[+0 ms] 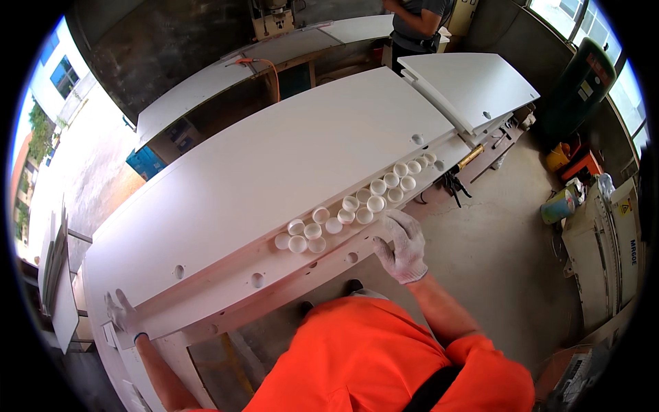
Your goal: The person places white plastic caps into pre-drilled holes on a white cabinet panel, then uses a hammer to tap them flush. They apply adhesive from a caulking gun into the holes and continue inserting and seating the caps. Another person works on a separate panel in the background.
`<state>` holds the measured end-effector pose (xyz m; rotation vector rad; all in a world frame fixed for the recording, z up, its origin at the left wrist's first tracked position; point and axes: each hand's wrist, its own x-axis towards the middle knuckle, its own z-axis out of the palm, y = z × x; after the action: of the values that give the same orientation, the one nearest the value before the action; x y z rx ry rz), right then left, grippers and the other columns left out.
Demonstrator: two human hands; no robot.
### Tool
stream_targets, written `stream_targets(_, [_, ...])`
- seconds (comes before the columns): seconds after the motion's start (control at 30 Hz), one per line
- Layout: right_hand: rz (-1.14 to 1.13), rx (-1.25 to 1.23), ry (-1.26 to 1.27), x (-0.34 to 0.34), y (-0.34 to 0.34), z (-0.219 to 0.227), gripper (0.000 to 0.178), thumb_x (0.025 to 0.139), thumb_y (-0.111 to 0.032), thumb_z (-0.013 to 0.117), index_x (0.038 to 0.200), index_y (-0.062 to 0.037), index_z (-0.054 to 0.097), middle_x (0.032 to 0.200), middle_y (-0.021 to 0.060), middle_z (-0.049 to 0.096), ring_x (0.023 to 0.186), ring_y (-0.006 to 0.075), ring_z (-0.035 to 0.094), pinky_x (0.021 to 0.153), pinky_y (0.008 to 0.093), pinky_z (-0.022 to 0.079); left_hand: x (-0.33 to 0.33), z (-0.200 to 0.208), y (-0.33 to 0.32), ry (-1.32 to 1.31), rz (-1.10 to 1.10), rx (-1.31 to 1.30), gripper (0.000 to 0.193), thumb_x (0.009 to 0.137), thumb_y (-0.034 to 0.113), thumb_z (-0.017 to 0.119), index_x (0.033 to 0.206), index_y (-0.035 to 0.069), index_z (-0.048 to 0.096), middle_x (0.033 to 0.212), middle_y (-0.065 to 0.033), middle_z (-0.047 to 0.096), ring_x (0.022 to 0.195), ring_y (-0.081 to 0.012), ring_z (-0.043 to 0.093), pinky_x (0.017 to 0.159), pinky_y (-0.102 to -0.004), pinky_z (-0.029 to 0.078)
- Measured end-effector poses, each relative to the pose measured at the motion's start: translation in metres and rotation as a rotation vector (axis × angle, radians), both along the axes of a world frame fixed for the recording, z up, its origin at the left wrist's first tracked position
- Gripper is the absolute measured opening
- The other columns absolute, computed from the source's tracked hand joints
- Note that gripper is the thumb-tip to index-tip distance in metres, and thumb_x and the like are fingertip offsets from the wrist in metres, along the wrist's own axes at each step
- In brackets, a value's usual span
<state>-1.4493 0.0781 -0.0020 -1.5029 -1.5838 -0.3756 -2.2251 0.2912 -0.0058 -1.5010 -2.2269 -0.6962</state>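
Note:
A large white panel (261,165) with round bored holes lies stacked over another white panel (223,292), whose near strip sticks out toward me. On that strip several small white round caps (375,204) stand close together, most with their hollow side up. My right hand (403,248), in a white knit glove, is over the near edge beside the caps. Its thumb is apart from the bent fingers, and nothing shows between them. Far to the left, my gloved left hand (122,314) rests at the end of the panels, fingers spread.
At the back right lie smaller stacked white panels (473,86). Clamps (454,185) hang by the bench edge there. A person (417,31) stands behind, near a long workbench (206,86) with an orange hose (273,69). A dark green tank (576,89) and a can (557,206) are to the right.

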Motion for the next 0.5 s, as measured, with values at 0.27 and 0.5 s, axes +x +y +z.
stream_targets(0.27, [0.214, -0.103, -0.162, -0.008, 0.047, 0.010, 0.075, 0.088, -0.044, 0.085, 0.146, -0.0044, 0.062, 0.146, 0.0168, 0.062, 0.134, 0.0398, 0.060, 0.117, 0.0588, 0.043, 0.493, 0.022, -0.122, -0.138, -1.008, 0.034, 0.096, 0.073, 0.041, 0.096, 0.153, 0.006, 0.057, 0.164, -0.0272, 0.045, 0.152, -0.0509, 0.044, 0.124, -0.0643, 0.038])
stream_targets(0.5, [0.443, -0.137, -0.234, -0.005, 0.074, -0.003, 0.074, 0.084, -0.040, 0.085, 0.144, -0.0032, 0.063, 0.146, 0.0191, 0.062, 0.135, 0.0398, 0.060, 0.120, 0.0601, 0.041, 0.561, 0.005, -0.123, 0.039, -0.941, -0.105, 0.099, 0.064, 0.041, 0.097, 0.150, 0.011, 0.060, 0.163, -0.0221, 0.045, 0.156, -0.0457, 0.039, 0.127, -0.0717, 0.027])
